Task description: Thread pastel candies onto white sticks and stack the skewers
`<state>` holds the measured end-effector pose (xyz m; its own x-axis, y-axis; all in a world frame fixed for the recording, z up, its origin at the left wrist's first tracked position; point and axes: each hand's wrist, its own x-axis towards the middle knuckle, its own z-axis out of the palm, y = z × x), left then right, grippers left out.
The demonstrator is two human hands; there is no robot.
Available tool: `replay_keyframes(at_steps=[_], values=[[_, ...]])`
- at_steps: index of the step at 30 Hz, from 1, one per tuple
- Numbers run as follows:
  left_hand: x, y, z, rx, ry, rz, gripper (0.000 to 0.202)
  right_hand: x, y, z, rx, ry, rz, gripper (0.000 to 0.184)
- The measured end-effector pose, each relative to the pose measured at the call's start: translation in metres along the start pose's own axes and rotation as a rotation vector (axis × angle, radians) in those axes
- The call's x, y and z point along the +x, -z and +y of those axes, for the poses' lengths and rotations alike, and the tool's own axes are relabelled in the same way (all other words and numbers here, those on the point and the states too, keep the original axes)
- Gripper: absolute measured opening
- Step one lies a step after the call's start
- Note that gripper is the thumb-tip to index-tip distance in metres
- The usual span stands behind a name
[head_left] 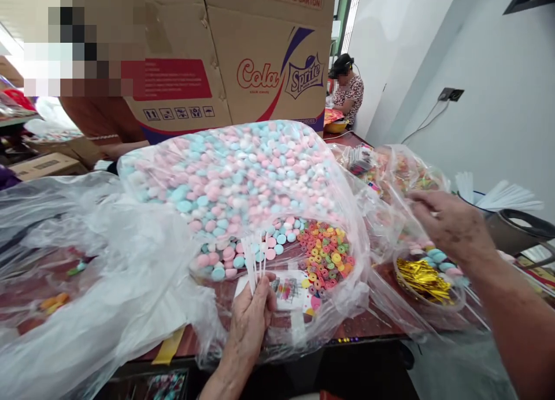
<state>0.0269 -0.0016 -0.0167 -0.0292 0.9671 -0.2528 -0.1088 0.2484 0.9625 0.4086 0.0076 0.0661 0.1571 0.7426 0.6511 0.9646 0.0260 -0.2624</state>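
Sticks [254, 261], bare white, clamped in left hand [251, 322]; right hand [451, 226] over twist-tie bowl [433, 305], grip unclear; candy bag [363, 261] heaped nearly full.

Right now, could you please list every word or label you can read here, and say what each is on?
"Cola": carton, front.
"Sprite": same carton, front.
"STAND ON THE CARTON!": its top flap, start cut off.
Red panel print: too small to read.

Clear glossy plastic bag [342, 215]; matt cardboard carton [243, 53]; shiny gold foil ties [422, 278].
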Motion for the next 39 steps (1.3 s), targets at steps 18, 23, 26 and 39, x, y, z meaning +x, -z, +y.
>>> replay_keyframes(at_steps=[18,23,26,39], values=[[0.002,0.004,-0.012,-0.109,-0.052,0.024,0.037,-0.007,-0.137,-0.194,-0.099,0.281,-0.734,0.037],[0.000,0.005,-0.013,-0.079,-0.056,0.020,0.033,-0.010,-0.140,-0.200,0.200,0.212,-0.719,0.029],[-0.001,0.004,-0.011,-0.071,-0.044,0.015,0.034,-0.013,-0.151,-0.201,0.262,0.303,-0.745,0.021],[-0.002,0.001,-0.004,-0.070,-0.020,0.014,0.037,-0.044,-0.146,-0.202,0.075,0.503,-0.685,0.028]])
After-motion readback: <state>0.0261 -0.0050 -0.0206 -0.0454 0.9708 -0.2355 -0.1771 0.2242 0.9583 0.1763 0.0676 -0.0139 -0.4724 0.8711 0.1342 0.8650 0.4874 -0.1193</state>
